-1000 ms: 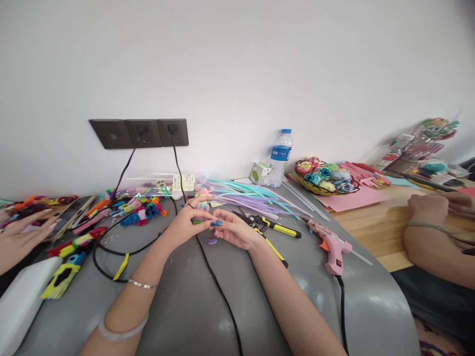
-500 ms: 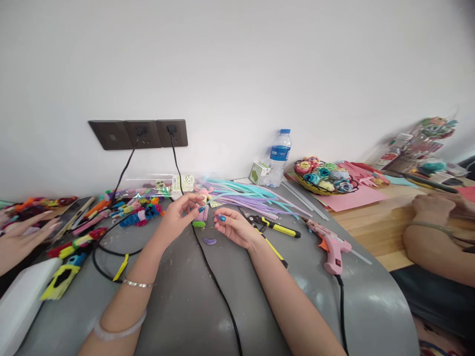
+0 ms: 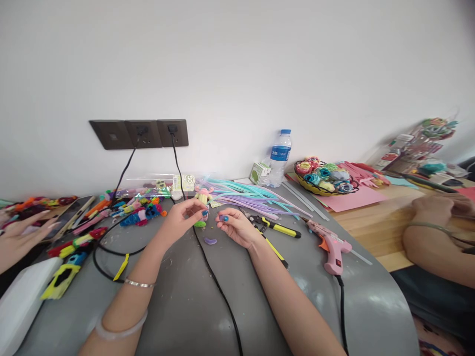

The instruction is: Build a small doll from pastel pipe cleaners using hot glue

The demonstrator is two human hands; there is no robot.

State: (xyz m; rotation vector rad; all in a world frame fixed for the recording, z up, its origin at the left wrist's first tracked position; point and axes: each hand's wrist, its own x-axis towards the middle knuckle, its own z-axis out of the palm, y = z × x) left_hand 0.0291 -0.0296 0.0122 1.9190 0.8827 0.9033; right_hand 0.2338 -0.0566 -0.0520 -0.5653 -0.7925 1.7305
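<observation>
I am sitting in a craft workroom: my grey table (image 3: 208, 316) is covered with pastel pipe cleaners (image 3: 252, 197), a pink glue gun (image 3: 328, 244), yellow-handled pliers (image 3: 272, 226) and a basket of handmade flowers (image 3: 324, 177), and other persons work at both sides of me

Cutters (image 3: 272, 225) and glue gun (image 3: 329, 246) right of both hands.

- We read "50" on a round sticker on the clear plastic bag (image 3: 156, 185), lying below the wall sockets (image 3: 139, 133).
- Right of the sockets, the water bottle (image 3: 280, 158) has a blue label; we cannot read its print.
</observation>
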